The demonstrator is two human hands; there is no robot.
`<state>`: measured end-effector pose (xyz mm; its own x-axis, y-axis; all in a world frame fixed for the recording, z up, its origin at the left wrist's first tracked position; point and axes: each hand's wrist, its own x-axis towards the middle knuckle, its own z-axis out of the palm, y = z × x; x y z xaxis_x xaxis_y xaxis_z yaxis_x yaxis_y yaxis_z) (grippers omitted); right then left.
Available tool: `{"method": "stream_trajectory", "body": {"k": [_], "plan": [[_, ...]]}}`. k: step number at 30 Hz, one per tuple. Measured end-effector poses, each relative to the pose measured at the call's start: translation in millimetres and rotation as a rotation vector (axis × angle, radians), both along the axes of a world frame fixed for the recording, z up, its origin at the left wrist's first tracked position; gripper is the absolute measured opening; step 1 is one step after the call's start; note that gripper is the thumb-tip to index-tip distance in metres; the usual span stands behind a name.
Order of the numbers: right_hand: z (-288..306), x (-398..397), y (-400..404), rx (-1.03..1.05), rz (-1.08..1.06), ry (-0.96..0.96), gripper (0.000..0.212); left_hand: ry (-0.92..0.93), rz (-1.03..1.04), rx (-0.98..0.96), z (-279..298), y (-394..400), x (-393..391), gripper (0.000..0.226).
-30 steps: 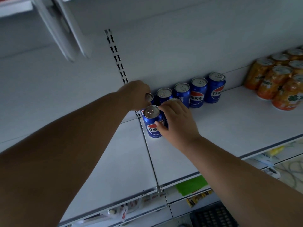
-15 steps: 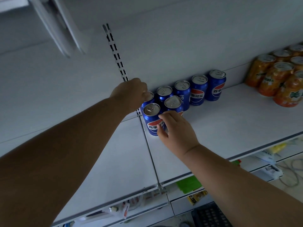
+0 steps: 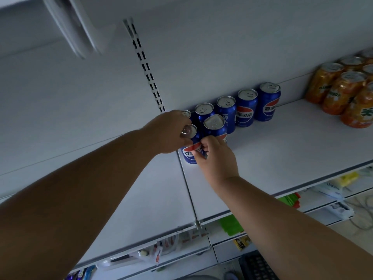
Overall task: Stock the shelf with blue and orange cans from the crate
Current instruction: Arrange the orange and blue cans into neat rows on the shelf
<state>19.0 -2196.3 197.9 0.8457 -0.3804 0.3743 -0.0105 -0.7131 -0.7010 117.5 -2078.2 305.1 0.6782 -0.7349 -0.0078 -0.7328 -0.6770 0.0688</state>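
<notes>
Several blue cans stand in a row (image 3: 247, 107) along the back of the white shelf (image 3: 282, 158). Two more stand in front at the left end. My left hand (image 3: 169, 132) grips the top of the front-left blue can (image 3: 190, 153), and my right hand (image 3: 218, 158) pinches its lower side. The second front can (image 3: 215, 126) stands just right of it, partly behind my right hand. Several orange cans (image 3: 343, 91) are grouped at the shelf's far right. A dark crate (image 3: 256, 267) shows at the bottom edge.
A slotted upright (image 3: 145, 65) runs up the back wall above my left hand. A seam (image 3: 189, 195) divides the shelf from the panel on its left. Lower shelves hold packaged goods and green packs (image 3: 232, 225). A higher shelf's bracket (image 3: 70, 27) hangs at top left.
My left hand came forward from the back row onto the front-left can's top. My right hand slid left off the second front can to pinch the front-left can.
</notes>
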Motion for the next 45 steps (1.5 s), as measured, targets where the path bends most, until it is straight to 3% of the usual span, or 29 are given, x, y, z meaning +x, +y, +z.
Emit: {"method": "stream_trajectory", "body": {"k": [13,19,23,30,45], "plan": [[-3,-2,8,0.052,-0.051,0.059,0.019,-0.024,-0.094,0.076,0,-1,11,0.033],[3,-12,-12,0.008,0.021,0.045,0.011,-0.047,-0.026,0.159,5,-7,5,0.041],[8,-19,-44,0.024,-0.058,0.026,0.021,-0.118,0.049,0.058,14,-22,-5,0.054],[3,-1,-68,0.167,0.008,0.175,0.059,-0.049,0.018,0.154,19,-71,-10,0.041],[-13,5,-70,0.127,0.070,0.161,0.049,-0.076,-0.009,0.249,9,-86,-11,0.051]]}}
